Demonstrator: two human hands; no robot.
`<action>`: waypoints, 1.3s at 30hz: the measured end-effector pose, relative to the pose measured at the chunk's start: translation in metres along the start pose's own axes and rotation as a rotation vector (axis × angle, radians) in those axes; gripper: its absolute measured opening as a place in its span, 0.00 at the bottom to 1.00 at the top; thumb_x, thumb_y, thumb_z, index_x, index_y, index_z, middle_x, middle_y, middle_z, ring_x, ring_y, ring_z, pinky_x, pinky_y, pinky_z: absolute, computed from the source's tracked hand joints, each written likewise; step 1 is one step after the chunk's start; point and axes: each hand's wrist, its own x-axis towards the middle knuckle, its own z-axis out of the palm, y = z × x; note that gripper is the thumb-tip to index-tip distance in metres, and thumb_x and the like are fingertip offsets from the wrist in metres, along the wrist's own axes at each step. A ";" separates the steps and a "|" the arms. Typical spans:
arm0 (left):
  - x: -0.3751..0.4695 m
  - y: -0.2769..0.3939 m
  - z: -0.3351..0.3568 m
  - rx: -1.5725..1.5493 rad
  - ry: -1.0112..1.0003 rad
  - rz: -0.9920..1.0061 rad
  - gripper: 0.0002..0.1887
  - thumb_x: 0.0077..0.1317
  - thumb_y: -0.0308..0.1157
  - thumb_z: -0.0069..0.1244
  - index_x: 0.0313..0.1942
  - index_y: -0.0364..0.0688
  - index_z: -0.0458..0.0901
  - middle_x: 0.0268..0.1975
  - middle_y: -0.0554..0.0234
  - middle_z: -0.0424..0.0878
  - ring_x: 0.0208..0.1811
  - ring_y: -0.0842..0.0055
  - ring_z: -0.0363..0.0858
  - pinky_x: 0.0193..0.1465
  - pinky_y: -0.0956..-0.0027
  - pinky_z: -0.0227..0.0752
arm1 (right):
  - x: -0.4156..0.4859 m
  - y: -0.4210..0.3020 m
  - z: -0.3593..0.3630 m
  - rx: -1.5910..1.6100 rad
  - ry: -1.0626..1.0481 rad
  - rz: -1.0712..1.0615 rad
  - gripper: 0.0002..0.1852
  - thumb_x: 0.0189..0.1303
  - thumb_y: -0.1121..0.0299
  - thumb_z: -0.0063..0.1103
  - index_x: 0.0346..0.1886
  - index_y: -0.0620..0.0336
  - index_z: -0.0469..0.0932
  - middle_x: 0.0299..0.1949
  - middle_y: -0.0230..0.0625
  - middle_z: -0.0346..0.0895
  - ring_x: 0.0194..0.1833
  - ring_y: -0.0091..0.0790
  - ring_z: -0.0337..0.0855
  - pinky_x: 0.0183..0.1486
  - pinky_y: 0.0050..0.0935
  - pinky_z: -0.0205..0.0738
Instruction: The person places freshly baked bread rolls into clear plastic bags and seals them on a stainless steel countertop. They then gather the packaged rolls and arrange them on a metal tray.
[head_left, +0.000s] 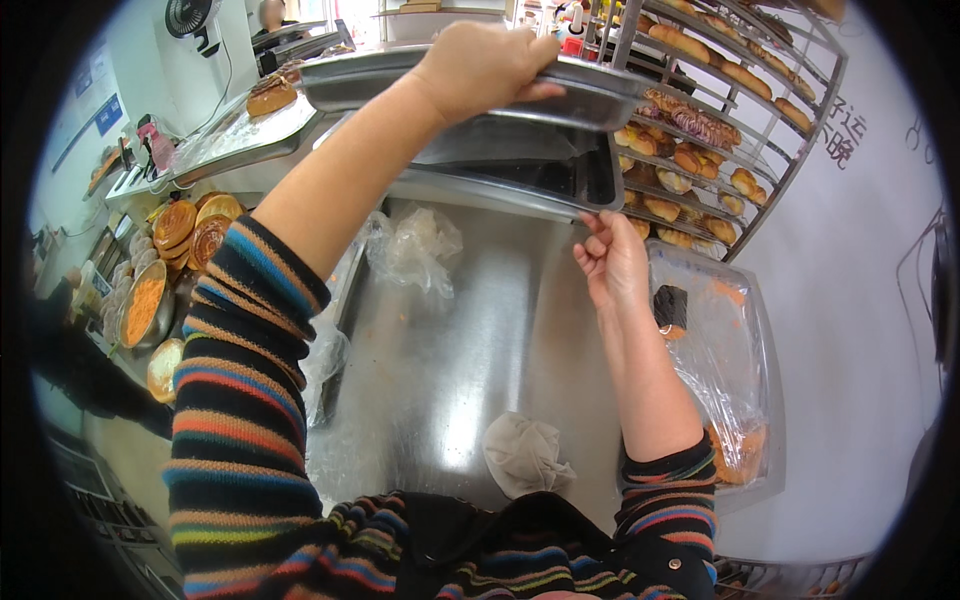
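Note:
My left hand (491, 71) grips the rim of a metal baking tray (592, 97), holding it raised and crossways at the far end of the steel worktop (480, 322). Beneath it lies a dark, shallow baking pan (525, 169). My right hand (615, 255) is at the near right corner of that dark pan, fingers partly curled; whether they grip its rim cannot be told. A crumpled clear plastic bag (416, 244) lies on the worktop to the left, and a crumpled whitish cloth (527, 454) lies close to my body.
On the right stand a wire rack (787, 169) of breads and a plastic-covered tub (757, 360) with orange food. Round breads (176, 225), a bowl of orange shreds (145, 304) and a tray with a loaf (270, 96) are at left. A person's dark sleeve (112, 386) shows at far left.

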 end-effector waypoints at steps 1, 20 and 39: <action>-0.006 0.005 0.003 -0.041 0.023 0.015 0.19 0.56 0.52 0.49 0.30 0.45 0.69 0.24 0.65 0.75 0.26 0.69 0.78 0.23 0.67 0.69 | -0.001 0.001 -0.001 -0.010 0.005 0.003 0.05 0.58 0.67 0.50 0.29 0.55 0.68 0.32 0.32 0.75 0.21 0.15 0.64 0.29 0.22 0.73; -0.040 0.036 0.149 -0.109 -0.350 -0.511 0.37 0.58 0.55 0.46 0.66 0.58 0.53 0.70 0.54 0.45 0.72 0.66 0.41 0.68 0.41 0.32 | 0.050 0.030 -0.015 -0.188 -0.095 -0.062 0.12 0.65 0.62 0.47 0.45 0.59 0.70 0.36 0.33 0.76 0.35 0.27 0.77 0.34 0.24 0.74; -0.254 0.222 -0.052 -1.414 -0.847 -0.418 0.12 0.58 0.40 0.50 0.36 0.42 0.80 0.34 0.55 0.82 0.35 0.60 0.79 0.41 0.61 0.71 | -0.378 0.056 -0.495 -0.460 1.126 -0.045 0.31 0.66 0.52 0.40 0.59 0.73 0.57 0.50 0.55 0.69 0.44 0.52 0.74 0.37 0.44 0.76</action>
